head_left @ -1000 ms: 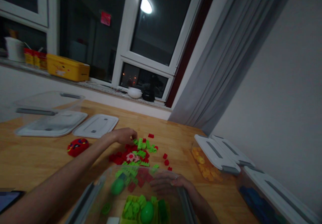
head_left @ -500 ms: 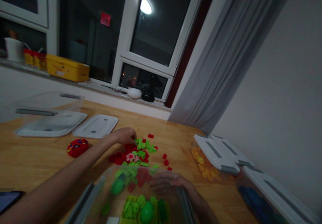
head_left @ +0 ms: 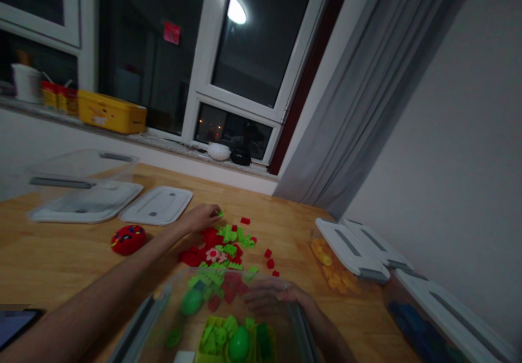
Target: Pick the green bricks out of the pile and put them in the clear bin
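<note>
My left hand [head_left: 203,217] reaches across the wooden table [head_left: 61,259] to the far side of a pile of red and green bricks [head_left: 222,246]. Its fingertips pinch a small green brick [head_left: 220,214], lifted just above the pile. My right hand [head_left: 271,297] rests on the far rim of a clear plastic bin [head_left: 179,297] close to me. That bin holds green bricks and two green egg shapes.
A round red toy [head_left: 128,239] lies left of the pile. Two white lids [head_left: 157,205] and an empty clear bin [head_left: 77,170] sit at the back left. Lidded bins with yellow [head_left: 334,268] and blue [head_left: 424,330] pieces stand along the right wall. A dark tablet corner [head_left: 14,322] shows bottom left.
My left hand has closed on a green brick and lifted it slightly off the pile. My right hand has stayed on the bin's rim.
</note>
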